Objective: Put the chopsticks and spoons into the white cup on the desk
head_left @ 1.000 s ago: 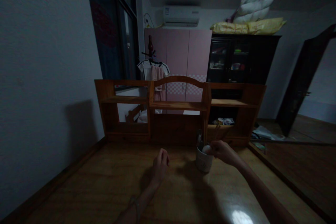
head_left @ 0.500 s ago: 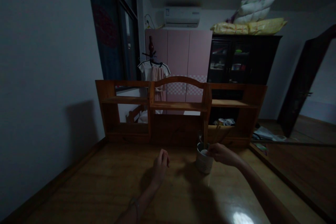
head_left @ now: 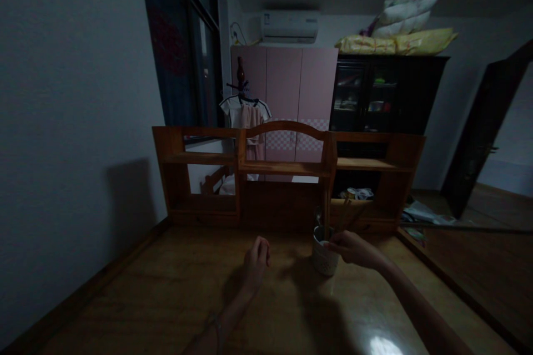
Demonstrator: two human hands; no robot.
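Note:
On the wooden table stands a pale, patterned cylindrical pot [head_left: 325,260]. Long wooden sticks that look like chopsticks [head_left: 326,213] rise from it, with a thin shiny utensil [head_left: 318,215] at its back left. My right hand [head_left: 353,248] is at the pot's right rim, fingers pinched together on a small white rounded object [head_left: 322,243] that sits partly inside the mouth. The dim light hides what kind of thing it is. Left of the pot, apart from it, my left hand [head_left: 257,260] hovers low over the table with fingers curled closed and nothing visible in them.
A wooden shelf unit [head_left: 283,167] runs along the table's far edge. To the left is a white wall [head_left: 83,122]. A raised wooden edge [head_left: 441,280] borders the table on the right. Light glares on the tabletop [head_left: 291,310] near the front right.
My right hand has shifted slightly left and down over the pot's rim, and less of the white object shows. My left hand stays nearly still.

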